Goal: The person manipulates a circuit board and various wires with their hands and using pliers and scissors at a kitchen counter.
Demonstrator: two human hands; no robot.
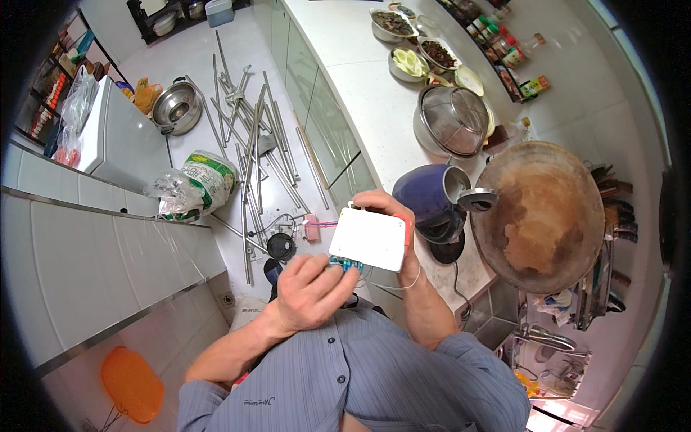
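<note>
My right hand (pixel 389 204) grips a white rectangular plastic box (pixel 371 237) in front of my chest, fingers along its far edge and palm at its right side. A red part (pixel 408 232) shows at that side. Along the box's near edge sit small blue terminal connectors (pixel 347 264) with thin wires. My left hand (pixel 311 291) is closed with its fingertips at these connectors; what lies between them is partly hidden. A thin pale wire (pixel 403 287) loops below the box. Red and blue wires (pixel 327 224) run from the box's left towards a small pink block (pixel 311 227).
Metal tubes (pixel 252 144) lie scattered on the floor, near a black round part (pixel 281 246), a green-white bag (pixel 205 183) and a steel pot (pixel 176 108). The counter (pixel 353 79) at right holds a blue kettle (pixel 426 194), a large wok lid (pixel 543 216) and food bowls (pixel 408 65).
</note>
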